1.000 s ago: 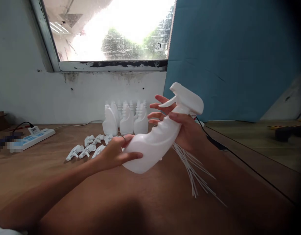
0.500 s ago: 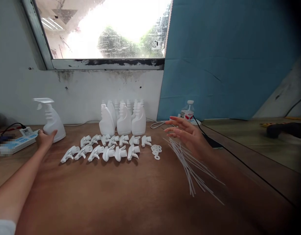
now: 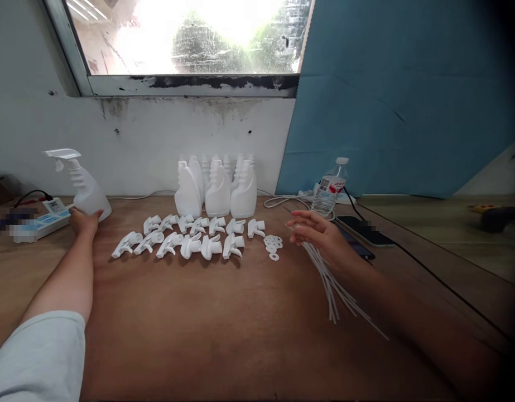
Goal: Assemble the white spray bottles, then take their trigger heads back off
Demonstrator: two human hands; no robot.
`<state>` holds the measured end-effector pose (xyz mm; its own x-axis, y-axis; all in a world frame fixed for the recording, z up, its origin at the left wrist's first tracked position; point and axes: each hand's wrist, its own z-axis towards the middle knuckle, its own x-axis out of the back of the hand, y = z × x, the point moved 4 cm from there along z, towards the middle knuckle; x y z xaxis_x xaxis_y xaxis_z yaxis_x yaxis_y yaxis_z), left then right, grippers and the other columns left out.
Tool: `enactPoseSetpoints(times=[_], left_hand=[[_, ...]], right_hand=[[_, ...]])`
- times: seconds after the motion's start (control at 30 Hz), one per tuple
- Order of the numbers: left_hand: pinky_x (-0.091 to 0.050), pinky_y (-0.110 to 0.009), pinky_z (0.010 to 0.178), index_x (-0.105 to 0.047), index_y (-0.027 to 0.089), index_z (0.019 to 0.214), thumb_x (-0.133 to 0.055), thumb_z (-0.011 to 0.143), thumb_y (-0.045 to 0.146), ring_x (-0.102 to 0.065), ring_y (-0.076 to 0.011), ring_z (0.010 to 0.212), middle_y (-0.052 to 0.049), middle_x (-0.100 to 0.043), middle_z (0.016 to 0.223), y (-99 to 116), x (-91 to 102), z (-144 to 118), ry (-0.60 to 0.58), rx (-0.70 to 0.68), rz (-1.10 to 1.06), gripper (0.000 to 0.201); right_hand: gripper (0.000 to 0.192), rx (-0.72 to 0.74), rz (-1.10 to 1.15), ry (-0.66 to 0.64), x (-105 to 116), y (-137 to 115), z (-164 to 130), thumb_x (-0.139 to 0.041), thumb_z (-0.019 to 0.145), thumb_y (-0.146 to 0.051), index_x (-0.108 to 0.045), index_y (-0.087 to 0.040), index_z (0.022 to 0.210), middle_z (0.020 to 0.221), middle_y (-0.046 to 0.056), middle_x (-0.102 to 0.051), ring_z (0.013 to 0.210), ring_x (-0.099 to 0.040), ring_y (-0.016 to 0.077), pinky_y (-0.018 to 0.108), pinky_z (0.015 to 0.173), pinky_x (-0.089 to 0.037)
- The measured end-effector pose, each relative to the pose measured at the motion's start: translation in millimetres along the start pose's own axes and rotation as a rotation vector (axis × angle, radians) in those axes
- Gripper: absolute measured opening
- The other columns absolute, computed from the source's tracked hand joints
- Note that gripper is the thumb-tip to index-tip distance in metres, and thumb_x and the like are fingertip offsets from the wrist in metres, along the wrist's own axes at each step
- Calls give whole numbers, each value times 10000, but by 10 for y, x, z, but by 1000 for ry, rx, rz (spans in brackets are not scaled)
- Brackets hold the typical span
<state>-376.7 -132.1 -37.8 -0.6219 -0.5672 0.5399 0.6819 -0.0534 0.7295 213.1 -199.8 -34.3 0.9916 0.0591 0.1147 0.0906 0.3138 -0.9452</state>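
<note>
At the far left, my left hand (image 3: 85,220) is wrapped round the lower body of a white spray bottle (image 3: 90,192), which has its trigger head on and leans slightly left. On the right, my right hand (image 3: 319,234) has its fingers curled round the upper part of a bundle of thin white tubes (image 3: 330,287). Tube tips poke out beyond the fingertips; the thumb is mostly hidden. Two rows of white trigger sprayer heads (image 3: 190,245) lie mid-table. Beside them is a small cluster of flat white ring washers (image 3: 274,257).
White bottles without heads (image 3: 243,195) stand grouped by the wall. A water bottle (image 3: 329,190), a phone (image 3: 366,230) and cables are at the back right. A power strip (image 3: 42,224) lies left of the spray bottle. A yellow-and-black tool (image 3: 497,218) rests far right.
My right hand has come down onto the tubes and its fingers have curled in. My left hand stays on the spray bottle, now tilted a little more. The camera view has shifted slightly.
</note>
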Motion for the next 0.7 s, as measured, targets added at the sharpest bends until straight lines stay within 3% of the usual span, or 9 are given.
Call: enactPoseSetpoints(times=[0.03, 0.13, 0.2, 0.23, 0.37, 0.57, 0.63, 0.7], left_hand=[[-217, -407, 831, 28, 251, 707, -643, 704, 654, -283, -371, 1170, 31, -140, 726, 8, 22, -31, 66, 35, 3, 783], [-221, -411, 868, -50, 258, 717, -658, 742, 537, -297, -336, 1155, 16, -215, 799, 36, 132, -201, 415, 163, -9, 670], [-240, -392, 867, -148, 243, 735, -609, 800, 452, -349, -279, 1078, 2, -266, 853, 107, 144, -329, 536, 109, -7, 510], [-255, -379, 860, -204, 230, 752, -581, 823, 429, -370, -251, 1029, -1, -289, 869, 158, 120, -384, 528, 40, 8, 431], [-325, -325, 828, -419, 190, 857, -556, 854, 427, -416, -189, 873, -1, -391, 886, 401, -132, -591, 218, -248, 75, 274], [-365, -297, 856, -571, 218, 1019, -559, 863, 469, -500, -233, 963, -25, -545, 1047, 615, -458, -754, -318, -384, 151, 296], [-366, -291, 840, -586, 215, 1045, -547, 863, 502, -507, -247, 987, -38, -555, 1093, 543, -453, -691, -390, -361, 143, 342], [-363, -285, 806, -591, 198, 1043, -522, 864, 538, -509, -253, 983, -51, -555, 1109, 410, -400, -581, -381, -299, 109, 391]], right_hand=[[405, 7, -45, -15, -17, 49, 8, -688, 767, -383, -574, -188, 1103, 1015, 71, -623, 656, -627, 143, 285, 580, -470], [364, 56, -265, -68, -46, 173, 28, -620, 808, -404, -573, -171, 1082, 920, 64, -640, 647, -606, 148, 299, 604, -470], [283, 116, -493, -122, -64, 217, 24, -573, 836, -380, -610, -174, 1026, 856, 60, -648, 695, -606, 169, 327, 672, -485], [245, 153, -608, -154, -76, 228, 17, -552, 847, -355, -630, -178, 997, 849, 64, -653, 730, -609, 182, 340, 711, -488], [219, 271, -853, -278, -123, 255, -21, -523, 857, -277, -654, -186, 1008, 983, 97, -666, 875, -616, 227, 382, 823, -480], [237, 292, -918, -310, -104, 340, -12, -526, 859, -271, -639, -177, 1045, 1082, 125, -639, 1033, -590, 277, 426, 918, -458], [242, 273, -933, -311, -82, 345, -16, -523, 861, -269, -633, -170, 1052, 1093, 132, -633, 1045, -588, 281, 429, 926, -456], [247, 245, -947, -316, -56, 337, -30, -514, 867, -266, -627, -161, 1059, 1099, 137, -630, 1041, -593, 281, 426, 921, -460]])
